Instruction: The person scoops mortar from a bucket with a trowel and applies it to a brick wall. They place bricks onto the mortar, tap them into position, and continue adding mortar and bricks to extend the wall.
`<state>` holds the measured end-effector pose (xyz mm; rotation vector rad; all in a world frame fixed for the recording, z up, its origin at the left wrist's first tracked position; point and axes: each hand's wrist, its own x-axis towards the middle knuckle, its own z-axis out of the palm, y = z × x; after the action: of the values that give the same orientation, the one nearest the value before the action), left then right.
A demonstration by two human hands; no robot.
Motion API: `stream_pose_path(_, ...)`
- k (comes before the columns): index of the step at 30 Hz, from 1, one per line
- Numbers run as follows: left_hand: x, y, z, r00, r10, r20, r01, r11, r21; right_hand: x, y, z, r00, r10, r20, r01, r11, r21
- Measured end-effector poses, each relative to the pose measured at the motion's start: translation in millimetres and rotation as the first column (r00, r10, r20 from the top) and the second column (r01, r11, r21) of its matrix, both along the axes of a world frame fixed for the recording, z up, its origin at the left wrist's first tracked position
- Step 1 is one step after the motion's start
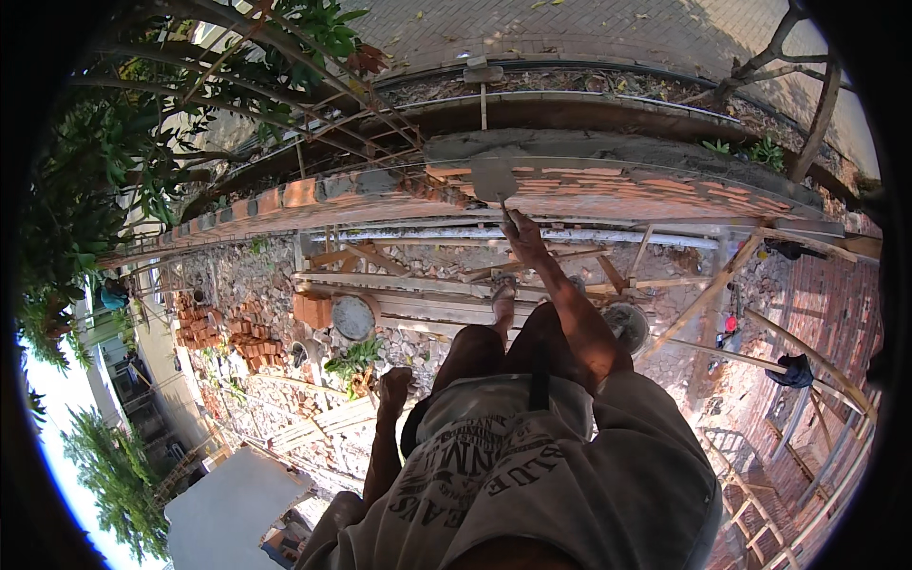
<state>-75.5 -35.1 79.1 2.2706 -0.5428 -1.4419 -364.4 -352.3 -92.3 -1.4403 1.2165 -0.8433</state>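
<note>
My right hand (522, 233) grips a trowel (493, 176), its broad blade on the upper part of a red brick wall (579, 195) with grey mortar (665, 149) along its top. A thin string runs along the wall. My left hand (395, 389) hangs by my left thigh with fingers curled; I cannot make out what, if anything, it holds. Below the wall, my feet (503, 299) are on wooden scaffold planks (418, 309). A round bucket (352, 317) with grey contents is at my left, and another bucket (627, 328) sits at my right behind my forearm.
Stacked loose bricks (256, 347) and rubble lie below on the left. Wooden poles (722, 285) cross at the right, where a dark cloth (790, 370) hangs. Branches (237, 104) overhang the left, and a paved path (532, 38) runs beyond the wall.
</note>
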Motion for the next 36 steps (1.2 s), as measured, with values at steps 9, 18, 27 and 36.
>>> stream_pose_path(9, 28, 52, -14, 0.993, 0.099, 0.059, -0.106, 0.986, 0.128, 56, -11, -5, 0.475, -0.202, 0.856, -0.096, 0.955, 0.279)
stream_pose_path(18, 16, 15, -21, 0.983, -0.186, 0.006, 0.186, 0.982, 0.017, -126, -7, 16, 0.956, -0.289, -0.05, 0.202, 0.773, -0.602)
stream_pose_path(27, -5, -26, -23, 0.989, 0.028, -0.143, -0.025, 0.999, 0.025, -262, 11, 34, 0.925, -0.207, -0.32, 0.218, 0.976, -0.001)
stream_pose_path(36, 5, -19, -65, 0.951, -0.304, 0.048, 0.303, 0.953, 0.029, -330, 70, 93, 0.671, -0.341, -0.659, 0.303, 0.937, -0.177)
